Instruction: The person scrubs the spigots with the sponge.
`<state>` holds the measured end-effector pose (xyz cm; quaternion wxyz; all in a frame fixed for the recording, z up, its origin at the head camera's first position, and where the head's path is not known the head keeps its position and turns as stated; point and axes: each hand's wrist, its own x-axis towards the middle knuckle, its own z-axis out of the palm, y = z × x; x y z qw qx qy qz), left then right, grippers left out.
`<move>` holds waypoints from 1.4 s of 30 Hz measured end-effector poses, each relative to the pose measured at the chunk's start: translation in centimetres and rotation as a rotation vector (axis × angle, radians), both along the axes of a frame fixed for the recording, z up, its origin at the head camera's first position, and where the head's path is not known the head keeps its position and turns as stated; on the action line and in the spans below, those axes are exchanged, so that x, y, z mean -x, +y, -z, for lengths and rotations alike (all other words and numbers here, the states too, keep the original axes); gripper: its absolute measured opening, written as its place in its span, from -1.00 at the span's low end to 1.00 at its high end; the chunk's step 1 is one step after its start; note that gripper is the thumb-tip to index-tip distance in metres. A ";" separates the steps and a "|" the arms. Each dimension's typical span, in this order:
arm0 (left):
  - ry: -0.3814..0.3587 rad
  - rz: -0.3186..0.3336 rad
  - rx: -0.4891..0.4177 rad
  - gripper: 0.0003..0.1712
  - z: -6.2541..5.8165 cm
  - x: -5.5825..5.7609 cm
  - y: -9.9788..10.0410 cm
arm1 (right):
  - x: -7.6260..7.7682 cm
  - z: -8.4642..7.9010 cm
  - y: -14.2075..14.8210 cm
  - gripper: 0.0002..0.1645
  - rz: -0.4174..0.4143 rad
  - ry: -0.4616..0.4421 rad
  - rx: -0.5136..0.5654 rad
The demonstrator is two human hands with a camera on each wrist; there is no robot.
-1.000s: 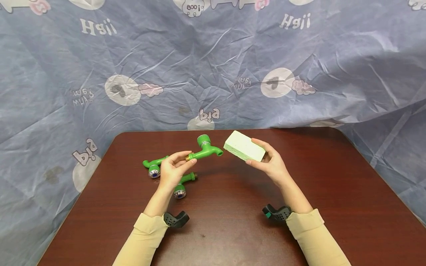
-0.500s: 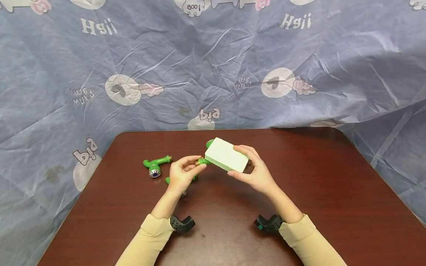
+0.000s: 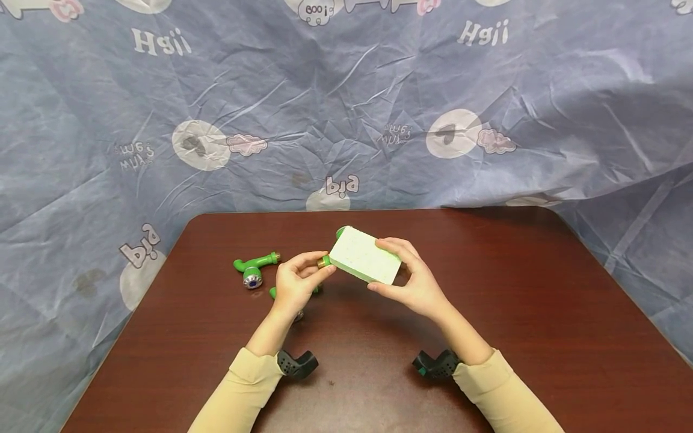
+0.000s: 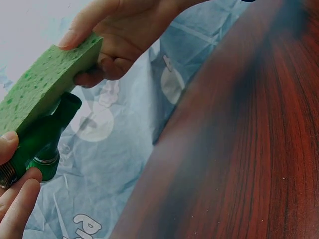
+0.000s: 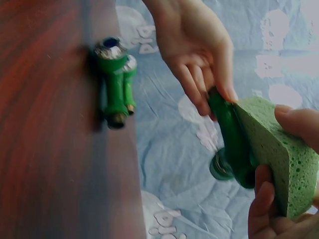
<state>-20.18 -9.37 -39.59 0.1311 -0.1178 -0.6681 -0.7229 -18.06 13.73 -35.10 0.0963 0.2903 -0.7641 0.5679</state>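
Note:
My left hand [image 3: 295, 284] pinches a green plastic tap [image 5: 230, 132] by its brass threaded end, above the table. My right hand [image 3: 414, 278] grips a light green sponge [image 3: 364, 255] by its edges, thumb on one side and fingers on the other. In the right wrist view the sponge's flat face lies along the tap's body. From the head view the sponge hides most of the tap; only its threaded end and part of the green knob [image 3: 341, 232] show. The left wrist view has the tap's spout [image 4: 70, 102] just beneath the sponge.
Two more green taps lie on the dark red-brown table [image 3: 487, 288], left of the middle. One tap [image 3: 252, 268] is in full view; the other tap [image 3: 272, 293] is partly behind my left hand. A blue printed cloth [image 3: 303, 108] hangs behind the table.
The right hand has brought the sponge leftward over the tap, covering most of it. My left hand has shifted slightly right with the tap. In the last half second the sponge slid slightly left.

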 end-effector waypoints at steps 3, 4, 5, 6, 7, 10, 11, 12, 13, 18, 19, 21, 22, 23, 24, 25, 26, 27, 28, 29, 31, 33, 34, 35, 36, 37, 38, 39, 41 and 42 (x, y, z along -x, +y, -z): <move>0.025 -0.007 -0.002 -0.63 0.2 0.2 -0.1 | 0.3 -0.2 0.7 -0.20 0.029 0.013 -0.004; 0.036 -0.011 -0.004 -0.63 0.2 0.2 -0.2 | 0.4 -0.3 1.1 -0.20 0.044 0.009 -0.006; 0.046 -0.015 -0.005 -0.63 0.2 0.2 -0.2 | 0.5 -0.4 1.4 -0.21 0.059 0.001 -0.005; 0.055 -0.016 -0.007 -0.63 0.2 0.2 -0.3 | 0.6 -0.5 1.7 -0.21 0.073 -0.009 -0.005; 0.061 -0.018 -0.008 -0.63 0.1 0.2 -0.3 | 0.8 -0.6 2.0 -0.22 0.085 -0.020 -0.002; 0.061 -0.015 -0.008 -0.63 0.0 0.2 -0.4 | 1.1 -0.7 2.8 -0.22 0.106 -0.063 0.026; 0.058 -0.013 -0.005 -0.63 -0.1 0.1 -0.4 | 1.2 -0.7 3.0 -0.23 0.107 -0.075 0.043; 0.055 -0.010 -0.001 -0.64 -0.1 0.1 -0.4 | 1.4 -0.6 3.2 -0.23 0.106 -0.081 0.056; 0.049 -0.006 0.005 -0.64 -0.1 0.1 -0.3 | 1.6 -0.5 3.4 -0.23 0.101 -0.088 0.075; 0.020 0.034 0.028 -0.63 -0.2 -0.3 -0.1 | 2.5 0.8 3.8 -0.22 0.074 -0.102 0.141; 0.013 0.043 0.030 -0.63 -0.3 -0.3 0.0 | 2.7 1.1 3.8 -0.21 0.068 -0.099 0.150; 0.006 0.060 0.033 -0.63 -0.3 -0.5 0.2 | 2.9 1.4 3.8 -0.21 0.055 -0.091 0.167; 0.006 0.070 0.035 -0.63 -0.4 -0.6 0.2 | 2.9 1.5 3.7 -0.21 0.049 -0.085 0.169; 0.010 0.083 0.039 -0.64 -0.5 -0.7 0.3 | 2.9 1.6 3.6 -0.21 0.042 -0.080 0.171; 0.015 0.099 0.042 -0.64 -0.7 -0.9 0.4 | 2.9 1.6 3.6 -0.22 0.036 -0.075 0.170; 0.025 0.115 0.048 -0.64 -1.0 -1.1 0.6 | 2.8 1.7 3.5 -0.22 0.032 -0.072 0.166; 0.034 0.132 0.054 -0.64 -1.2 -1.4 0.7 | 2.8 1.7 3.4 -0.22 0.030 -0.073 0.161; 0.043 0.149 0.059 -0.65 -1.5 -1.6 0.8 | 2.7 1.7 3.3 -0.22 0.031 -0.074 0.155; 0.051 0.165 0.064 -0.65 -1.8 -1.8 0.9 | 2.6 1.6 3.1 -0.22 0.035 -0.074 0.147; 0.059 0.181 0.067 -0.65 -2.0 -2.1 1.0 | 2.5 1.5 3.0 -0.22 0.042 -0.071 0.141; 0.068 0.207 0.076 -0.65 -2.2 -2.4 1.2 | 2.3 1.3 2.8 -0.23 0.060 -0.069 0.133; 0.075 0.223 0.083 -0.66 -2.2 -2.4 1.3 | 1.9 0.7 2.6 -0.24 0.089 -0.063 0.126; 0.078 0.228 0.081 -0.66 -2.3 -2.4 1.3 | 1.7 0.4 2.6 -0.24 0.107 -0.062 0.120; 0.080 0.230 0.078 -0.66 -2.2 -2.4 1.3 | 1.5 0.0 2.5 -0.25 0.124 -0.061 0.119; 0.084 0.228 0.074 -0.67 -2.2 -2.4 1.2 | 1.3 -0.3 2.5 -0.26 0.140 -0.063 0.118; 0.091 0.228 0.065 -0.67 -2.2 -2.3 1.1 | 1.2 -0.6 2.5 -0.26 0.153 -0.068 0.117; 0.096 0.224 0.056 -0.66 -1.9 -2.0 1.0 | 1.1 -0.7 2.6 -0.26 0.164 -0.073 0.117; 0.097 0.221 0.046 -0.66 -1.6 -1.8 0.8 | 1.2 -0.8 2.7 -0.27 0.171 -0.081 0.117; 0.099 0.210 0.038 -0.66 -1.1 -1.3 0.5 | 1.4 -0.7 2.9 -0.27 0.176 -0.090 0.122; 0.100 0.204 0.036 -0.66 -0.8 -1.0 0.3 | 1.7 -0.4 3.2 -0.27 0.175 -0.097 0.126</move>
